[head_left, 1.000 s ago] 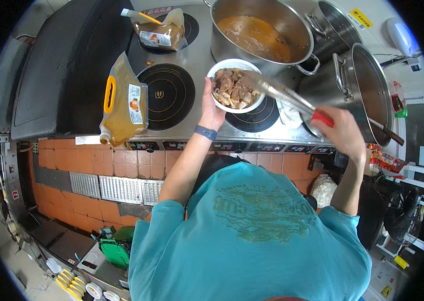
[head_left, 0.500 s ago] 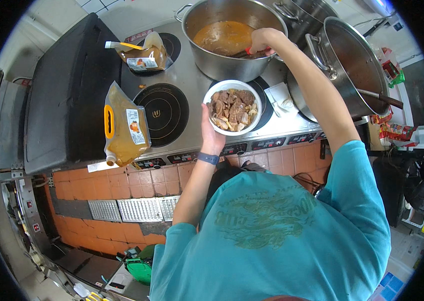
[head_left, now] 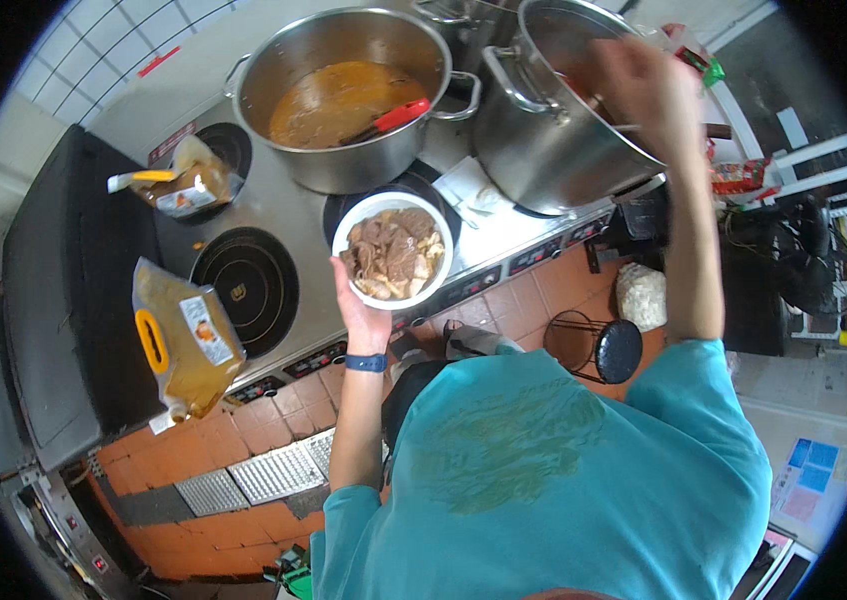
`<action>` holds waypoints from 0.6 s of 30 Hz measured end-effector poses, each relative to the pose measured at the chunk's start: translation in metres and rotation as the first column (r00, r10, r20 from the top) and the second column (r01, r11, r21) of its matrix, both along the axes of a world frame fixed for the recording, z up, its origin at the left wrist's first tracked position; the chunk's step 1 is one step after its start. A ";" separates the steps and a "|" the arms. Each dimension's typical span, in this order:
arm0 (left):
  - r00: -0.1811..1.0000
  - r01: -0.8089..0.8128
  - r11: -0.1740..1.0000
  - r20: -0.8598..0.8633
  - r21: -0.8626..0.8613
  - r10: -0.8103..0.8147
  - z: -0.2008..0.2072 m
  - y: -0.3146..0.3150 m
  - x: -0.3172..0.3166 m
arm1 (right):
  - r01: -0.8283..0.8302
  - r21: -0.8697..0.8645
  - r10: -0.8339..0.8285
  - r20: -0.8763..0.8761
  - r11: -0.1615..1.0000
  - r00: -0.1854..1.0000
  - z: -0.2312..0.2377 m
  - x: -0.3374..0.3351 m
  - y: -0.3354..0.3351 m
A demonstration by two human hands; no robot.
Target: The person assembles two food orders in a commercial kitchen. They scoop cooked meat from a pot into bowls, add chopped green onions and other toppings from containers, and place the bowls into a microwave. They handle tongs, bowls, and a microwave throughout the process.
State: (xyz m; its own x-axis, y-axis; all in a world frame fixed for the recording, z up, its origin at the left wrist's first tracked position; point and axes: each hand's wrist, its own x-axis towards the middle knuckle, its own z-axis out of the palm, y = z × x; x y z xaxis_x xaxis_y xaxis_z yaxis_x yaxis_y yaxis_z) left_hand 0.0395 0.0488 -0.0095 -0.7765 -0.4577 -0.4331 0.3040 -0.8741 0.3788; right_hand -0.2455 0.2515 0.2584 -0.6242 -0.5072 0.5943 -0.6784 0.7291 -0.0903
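My left hand [head_left: 361,318] grips the rim and side of a white bowl [head_left: 446,262] filled with chunks of cooked brown meat [head_left: 393,250] and some paler pieces. In a steel pot [head_left: 363,170] of orange-brown broth [head_left: 328,95] behind the bowl, a red-handled utensil [head_left: 403,115] leans on the rim; its far end is hidden in the broth. My right hand [head_left: 643,90] is over a taller steel pot [head_left: 553,150] on the right, smeared by motion. Whether its fingers hold anything does not show. A brown stick handle [head_left: 718,131] lies across that pot's rim, partly behind my wrist.
Two plastic pouches of brown liquid, one upright-handled [head_left: 188,345] and one smaller [head_left: 188,185], lie on the stove at left near a round black hob [head_left: 248,290]. A white cloth or paper [head_left: 473,190] lies between the pots. A black stool [head_left: 618,350] stands on the floor.
My right hand has let go of the red-handled utensil and moved right, over the taller pot. My left hand keeps hold of the bowl. The whole view has turned to the right.
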 end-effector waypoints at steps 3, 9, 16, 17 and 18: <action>1.000 0.027 0.999 -0.013 -0.022 -0.027 0.003 0.016 -0.005 | 0.304 0.308 -0.193 -0.341 0.902 0.920 0.028 -0.065 0.101; 0.999 0.034 0.999 0.014 -0.035 -0.033 0.025 0.064 -0.028 | 0.060 0.865 -0.470 0.212 0.499 0.857 0.014 -0.154 0.180; 0.996 -0.092 0.982 -0.023 -0.164 0.090 0.051 0.160 -0.067 | -0.411 0.753 -0.322 0.613 0.513 0.722 0.012 -0.200 0.161; 0.993 -0.119 0.973 -0.024 -0.195 0.117 0.054 0.173 -0.074 | -0.458 0.736 -0.231 0.622 0.498 0.748 0.007 -0.207 0.160; 0.990 -0.142 0.961 -0.045 -0.236 0.135 0.057 0.185 -0.079 | -0.434 0.732 -0.173 0.591 0.526 0.788 0.004 -0.212 0.162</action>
State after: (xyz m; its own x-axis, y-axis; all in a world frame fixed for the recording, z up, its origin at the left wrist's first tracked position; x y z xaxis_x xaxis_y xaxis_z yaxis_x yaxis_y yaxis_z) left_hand -0.0392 0.2341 0.0470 -0.7086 -0.6488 -0.2774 0.4291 -0.7083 0.5606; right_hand -0.4574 0.4137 0.2622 -0.5319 -0.6535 -0.5386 -0.8110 0.5761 0.1020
